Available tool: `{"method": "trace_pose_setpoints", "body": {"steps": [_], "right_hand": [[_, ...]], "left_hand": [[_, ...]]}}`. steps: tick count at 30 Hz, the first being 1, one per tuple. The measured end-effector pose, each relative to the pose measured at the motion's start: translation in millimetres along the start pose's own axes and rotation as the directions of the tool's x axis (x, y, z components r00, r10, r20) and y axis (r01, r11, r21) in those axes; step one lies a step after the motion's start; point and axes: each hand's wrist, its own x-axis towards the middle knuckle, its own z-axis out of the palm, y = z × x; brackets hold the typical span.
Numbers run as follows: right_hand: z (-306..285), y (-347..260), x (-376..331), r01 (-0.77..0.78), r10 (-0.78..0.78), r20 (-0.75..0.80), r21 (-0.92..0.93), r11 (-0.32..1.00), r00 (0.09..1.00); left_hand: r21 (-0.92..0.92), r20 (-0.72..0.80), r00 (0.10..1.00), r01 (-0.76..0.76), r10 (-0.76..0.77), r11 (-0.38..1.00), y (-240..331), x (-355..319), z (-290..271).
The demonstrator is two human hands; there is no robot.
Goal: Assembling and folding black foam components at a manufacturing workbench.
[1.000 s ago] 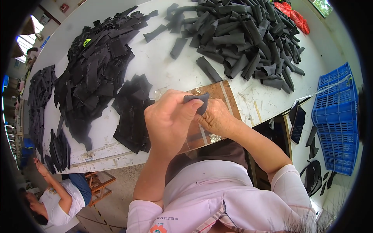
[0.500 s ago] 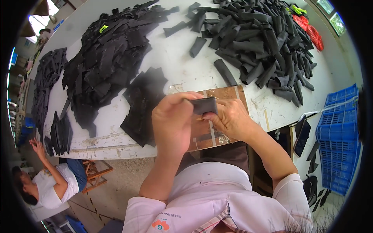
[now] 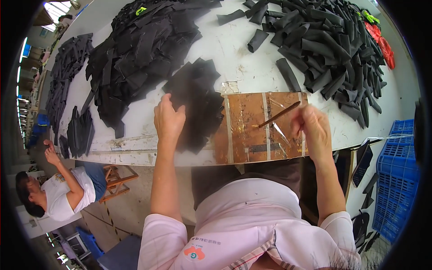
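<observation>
My left hand (image 3: 169, 119), its thumb and fingers apart, is at the left edge of a low stack of flat black pieces (image 3: 195, 99). The pieces look like thin sheet material with jagged, overlapping ends. My right hand (image 3: 314, 130) is over the right end of a brown taped board (image 3: 234, 123), fingers curled and smeared by motion. Whether anything is between them cannot be made out. A slim dark-brown stick (image 3: 281, 113) with a paler tip slants over the board, its upper end close to my right fingers.
A large heap of flat black pieces (image 3: 139, 58) lies at the far left, rolled black tubes (image 3: 326, 49) at the far right. One tube (image 3: 288, 74) lies just beyond the board. Blue crates (image 3: 396, 175) stand at right. Another person (image 3: 67, 189) sits at left.
My hands have parted: the left moved left to the flat stack, the right moved right. The folded black piece formerly between them no longer shows there. The brown stick has come into plain view.
</observation>
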Motion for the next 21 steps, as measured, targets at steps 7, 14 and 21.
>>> {"method": "trace_pose_setpoints", "body": {"steps": [7, 14, 21], "right_hand": [[41.8, 8.8, -29.1, -0.084, 0.103, 0.227, -0.092, 0.992, 0.968], [79.6, -11.6, -22.8, 0.105, -0.044, 0.371, -0.145, 0.984, 0.928], [106.9, 3.4, -32.8, 0.339, -0.337, 0.042, -0.107, 0.935, 0.941]], "left_hand": [[-0.164, -0.088, 0.995, -0.05, 0.036, 0.985, -31.5, 3.8, -3.6], [-0.937, 0.269, 0.959, 0.239, -0.088, -0.254, 0.9, -47.1, -47.4], [-0.586, 0.551, 0.812, 0.539, 0.19, -0.605, 45.9, -109.4, -12.4]]}}
